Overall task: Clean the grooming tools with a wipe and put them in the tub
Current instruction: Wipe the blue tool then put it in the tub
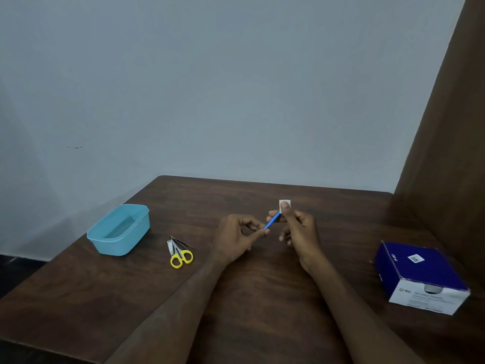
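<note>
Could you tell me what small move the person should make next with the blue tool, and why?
Probably draw the blue stick through the white wipe: the right hand pinches the wipe around its far end, the left hand holds the near end, and the blue tub holds no tools yet.

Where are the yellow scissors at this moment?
In the head view, the yellow scissors lie on the table, left of the left hand and right of the blue tub, touching a nail clipper.
</note>
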### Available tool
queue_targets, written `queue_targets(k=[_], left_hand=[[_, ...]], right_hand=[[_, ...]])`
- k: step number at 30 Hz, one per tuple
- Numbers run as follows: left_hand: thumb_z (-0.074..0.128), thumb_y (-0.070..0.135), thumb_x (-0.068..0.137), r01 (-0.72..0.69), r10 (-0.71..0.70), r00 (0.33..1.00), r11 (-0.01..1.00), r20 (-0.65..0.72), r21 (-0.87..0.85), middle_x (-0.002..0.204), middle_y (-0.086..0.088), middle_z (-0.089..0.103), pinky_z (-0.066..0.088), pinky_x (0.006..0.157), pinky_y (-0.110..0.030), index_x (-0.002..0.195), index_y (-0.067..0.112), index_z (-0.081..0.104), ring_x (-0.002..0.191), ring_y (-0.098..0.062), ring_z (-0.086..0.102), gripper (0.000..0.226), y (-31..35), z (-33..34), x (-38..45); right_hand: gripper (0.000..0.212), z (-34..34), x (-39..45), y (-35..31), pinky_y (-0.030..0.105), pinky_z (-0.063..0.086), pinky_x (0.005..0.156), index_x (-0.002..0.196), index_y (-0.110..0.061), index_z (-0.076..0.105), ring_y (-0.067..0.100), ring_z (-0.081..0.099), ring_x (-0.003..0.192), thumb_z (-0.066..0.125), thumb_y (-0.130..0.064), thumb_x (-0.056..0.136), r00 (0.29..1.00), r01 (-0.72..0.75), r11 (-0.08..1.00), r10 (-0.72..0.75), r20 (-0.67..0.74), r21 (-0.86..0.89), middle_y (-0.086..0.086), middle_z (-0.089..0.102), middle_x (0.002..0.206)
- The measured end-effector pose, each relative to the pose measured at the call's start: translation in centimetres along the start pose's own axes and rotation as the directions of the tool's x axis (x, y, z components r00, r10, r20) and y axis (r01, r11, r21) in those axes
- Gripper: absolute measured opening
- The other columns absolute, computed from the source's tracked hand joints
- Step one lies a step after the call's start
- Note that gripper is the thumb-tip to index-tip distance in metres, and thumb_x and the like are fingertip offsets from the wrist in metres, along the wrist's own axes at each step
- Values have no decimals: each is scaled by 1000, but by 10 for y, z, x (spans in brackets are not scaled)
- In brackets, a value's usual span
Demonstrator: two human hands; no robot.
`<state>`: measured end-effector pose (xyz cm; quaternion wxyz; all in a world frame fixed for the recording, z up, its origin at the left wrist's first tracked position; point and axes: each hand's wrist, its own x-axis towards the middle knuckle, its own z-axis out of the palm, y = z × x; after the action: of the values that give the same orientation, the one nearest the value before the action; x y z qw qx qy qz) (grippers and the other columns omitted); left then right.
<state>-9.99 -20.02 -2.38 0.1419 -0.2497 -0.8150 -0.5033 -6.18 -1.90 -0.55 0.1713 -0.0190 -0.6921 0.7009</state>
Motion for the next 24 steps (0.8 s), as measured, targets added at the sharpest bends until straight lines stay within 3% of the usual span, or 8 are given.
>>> queue_targets(k=[3,6,10,14,18,21,24], left_hand=[[92,29,84,8,-8,1000,1000,-5,4,73,10,77,49,46,-25,82,22,82,43,-16,65,13,-3,1,-1],[92,25,84,14,-14,1000,1000,7,0,70,8,77,49,47,-26,77,22,78,43,-15,65,15,-3,0,-2],[91,19,83,50,-49,998,999,32,-23,69,3,76,51,46,-29,75,18,75,44,-16,65,18,-6,1,-1],[94,23,80,47,-46,999,998,21,-51,64,0,73,48,44,-28,69,18,68,41,-16,63,29,-8,3,-1],[94,32,81,39,-39,999,996,10,-75,64,-1,71,51,42,-33,71,16,66,42,-20,63,34,-9,4,-1],[94,30,82,49,-48,999,997,21,-53,63,-1,72,46,44,-28,70,18,67,41,-20,64,32,-8,5,0],[94,29,83,46,-45,999,998,24,-34,62,1,72,45,45,-26,70,19,67,41,-19,64,32,-6,4,-1]], right_hand=[[56,1,-2,0,22,34,45,94,-13,83,13,54,47,48,-54,109,999,-39,999,39,2,27,2,83,92],[50,1,-2,1,23,34,45,95,-13,83,14,54,47,52,-50,109,999,-38,999,37,20,11,2,83,92],[34,0,-1,6,22,35,44,98,-15,83,12,52,43,57,-35,109,999,-3,999,5,40,-47,-2,83,93],[14,1,-3,7,20,36,44,109,-11,80,13,51,44,69,-18,103,989,41,996,-30,147,-74,-5,83,105],[21,3,-7,3,15,39,43,118,-7,75,3,59,46,75,-5,98,984,64,998,-64,168,6,5,83,100],[11,1,-4,4,20,37,42,114,-11,70,10,57,44,67,-17,104,985,63,998,-61,162,-8,5,83,104],[26,-1,0,7,21,35,42,109,-10,63,15,56,42,47,-30,114,989,35,999,-39,141,30,5,83,102]])
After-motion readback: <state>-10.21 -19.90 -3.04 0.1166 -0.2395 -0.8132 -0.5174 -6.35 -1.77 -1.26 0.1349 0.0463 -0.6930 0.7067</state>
